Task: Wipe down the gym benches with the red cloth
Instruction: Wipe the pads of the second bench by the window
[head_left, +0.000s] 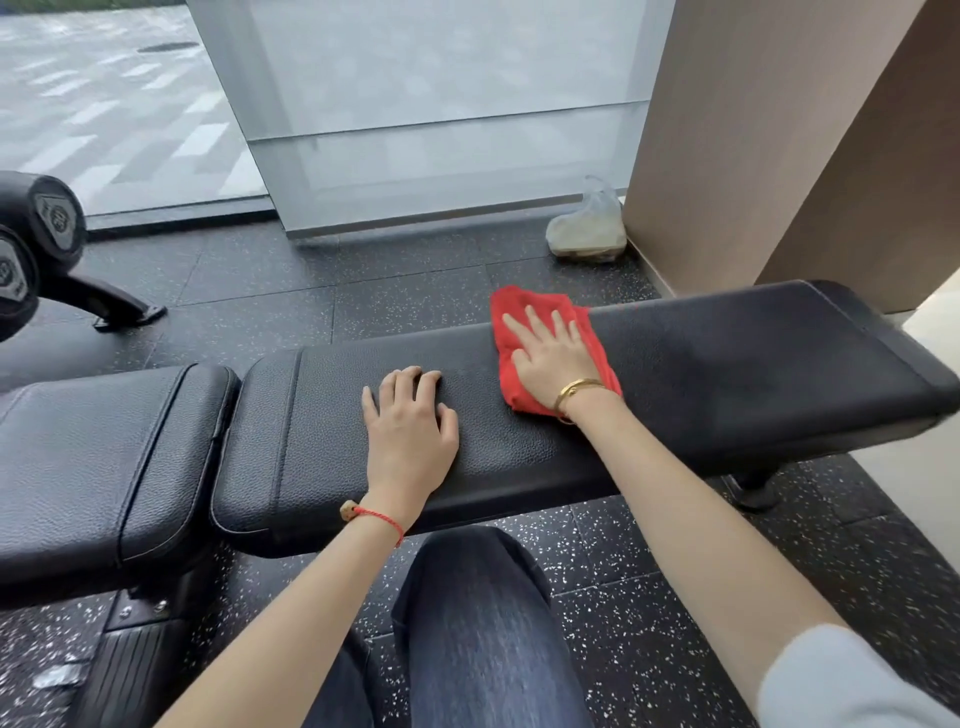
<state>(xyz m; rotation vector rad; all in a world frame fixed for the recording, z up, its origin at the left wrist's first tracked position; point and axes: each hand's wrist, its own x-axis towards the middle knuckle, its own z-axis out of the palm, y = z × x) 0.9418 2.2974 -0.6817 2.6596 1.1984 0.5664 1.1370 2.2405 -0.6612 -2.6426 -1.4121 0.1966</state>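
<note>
Room (head view): a gym corner with a dark speckled rubber floor (415, 280), a glass wall (415, 130) giving onto outdoor paving, and a brown column (753, 145) at the right.
Bench: a black padded long pad (675, 374) runs left to right across the view, with a separate seat pad (104, 457) just beside its left end.
Red cloth: the red cloth (519, 322) lies flat on the far half of the long pad, roughly at mid-length, its far corner reaching the pad's back edge.
Right hand: the right hand (550, 353) presses flat on the cloth, fingers straight and spread, palm down; a gold bangle (576, 389) sits at the wrist.
Left hand: the left hand (410, 415) rests on bare upholstery left of the cloth, fingers lightly bent with tips on the pad, holding nothing, seemingly as a brace; a red string bracelet (379, 517) is on the wrist.
Other things: a clear plastic bag (587, 228) sits on the floor by the column; dumbbell ends (47, 223) on a rack show at the left edge; the person's knee in dark jeans (467, 623) is below the bench.
Step in hand: wiping the long pad, judged to be mid-surface.
Progress: cannot tell from the sheen which parts are already wiped.
Next move calls for: steady downward pressure while sliding the cloth along the pad's length, covering the right end and near edge, then the seat pad; the left hand must shift off any patch to be wiped.
</note>
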